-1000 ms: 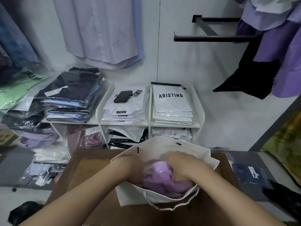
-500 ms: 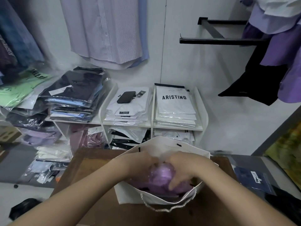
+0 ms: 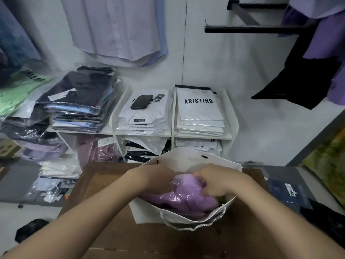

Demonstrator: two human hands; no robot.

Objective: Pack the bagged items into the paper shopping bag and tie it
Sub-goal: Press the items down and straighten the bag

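Note:
A white paper shopping bag (image 3: 188, 156) stands open on a brown table (image 3: 104, 184), its white rope handle (image 3: 194, 226) hanging over the near side. Inside lies a purple garment in clear plastic (image 3: 186, 197), bunched and filling the opening. My left hand (image 3: 158, 176) is inside the bag at the left, pressing on the bagged garment. My right hand (image 3: 214, 181) grips the plastic wrap at its upper right. The bottom of the bag is hidden.
Behind the table a white shelf unit (image 3: 172, 134) holds stacks of bagged shirts, a black phone (image 3: 141, 101) on one stack. More bagged clothes pile at the left (image 3: 74, 101). A dark bagged item (image 3: 287, 189) lies right of the table. Shirts hang on the wall.
Both hands have pushed the purple bagged garment lower and flatter into the bag. The right hand shifted to grip the plastic at the top.

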